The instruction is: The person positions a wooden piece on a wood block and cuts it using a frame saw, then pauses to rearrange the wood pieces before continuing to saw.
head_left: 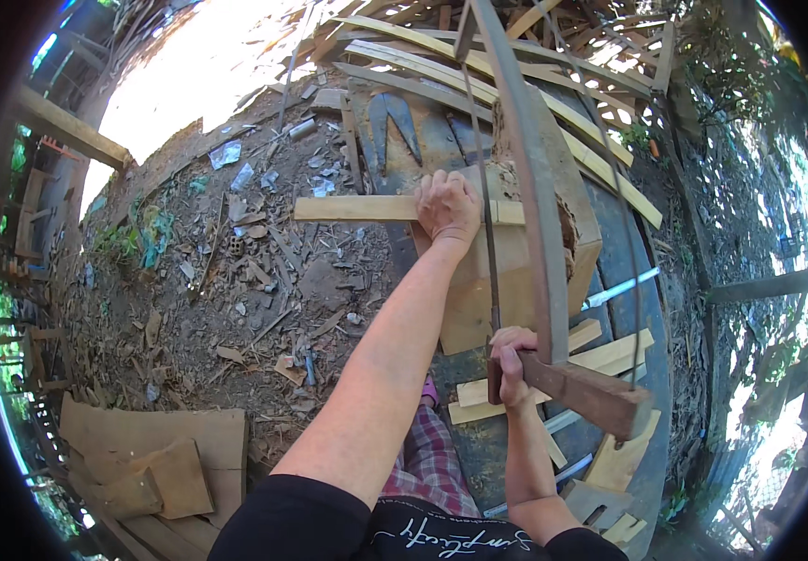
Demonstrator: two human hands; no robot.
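Note:
My left hand (pixel 448 208) is closed over a flat wooden strip (pixel 353 208), pressing it onto a large squared wooden block (pixel 474 304). The strip's left end juts out past the block. My right hand (pixel 513 369) grips the handle end of a wooden frame saw (pixel 541 224), whose long frame runs away from me toward the top of the view. Just right of my left hand, the narrow saw blade (pixel 492 257) crosses the strip. Whether it has cut into the wood I cannot tell. The block's right side has a rough, hollowed edge.
Beneath the block is a dark worn bench top (pixel 652 393), with short wooden offcuts (pixel 610 358) lying near my right arm. Long wooden slats (pixel 423 65) are heaped at the far side. Litter and wood scraps cover the ground (pixel 329 290) at left; cardboard-like sheets (pixel 175 449) lie lower left.

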